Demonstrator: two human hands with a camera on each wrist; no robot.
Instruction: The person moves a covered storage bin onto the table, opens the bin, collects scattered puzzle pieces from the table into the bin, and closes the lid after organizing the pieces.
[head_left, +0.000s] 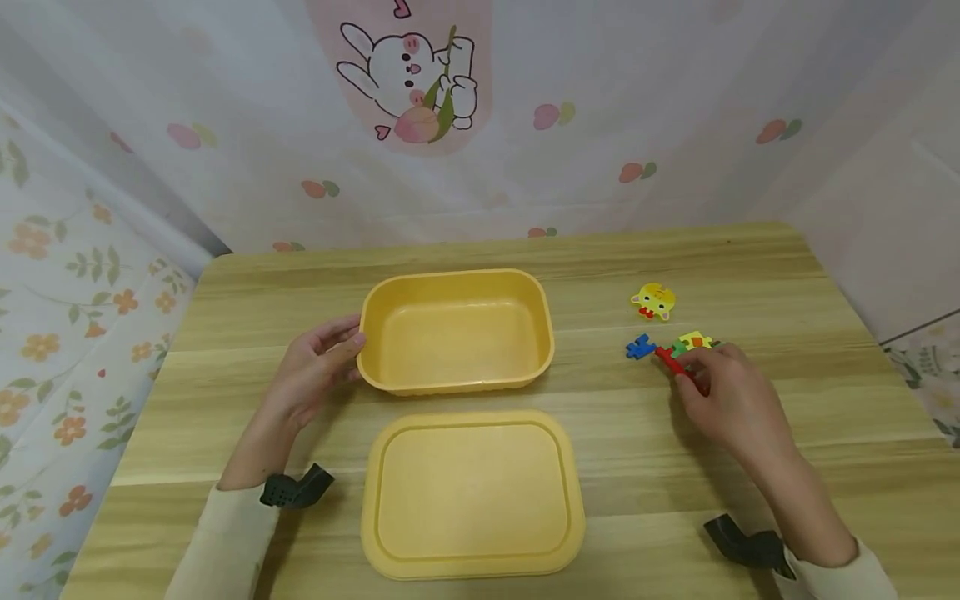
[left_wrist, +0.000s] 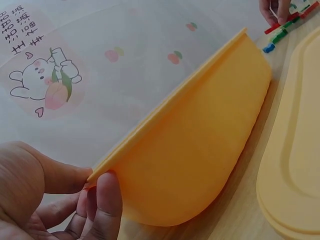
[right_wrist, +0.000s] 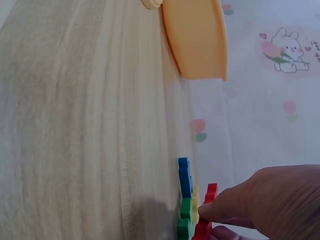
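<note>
My left hand (head_left: 315, 371) pinches the left rim of an open yellow plastic box (head_left: 457, 343) between thumb and fingers; the left wrist view shows the grip at the rim's corner. Nothing lies inside the box. On the right, my right hand (head_left: 733, 402) pinches a red puzzle piece (right_wrist: 212, 191) between thumb and fingers. Close by are a blue puzzle piece (head_left: 640, 347), a green puzzle piece (right_wrist: 185, 220) and a yellow puzzle piece (head_left: 696, 340) with an orange patch. My fingers partly hide this group.
A flat yellow lid (head_left: 472, 496) lies on the wooden table (head_left: 637, 517) in front of the box. Behind the puzzle pieces rests a small yellow animal-face piece (head_left: 654, 301) with a red bow. A printed curtain (head_left: 585, 167) hangs along the table's back edge.
</note>
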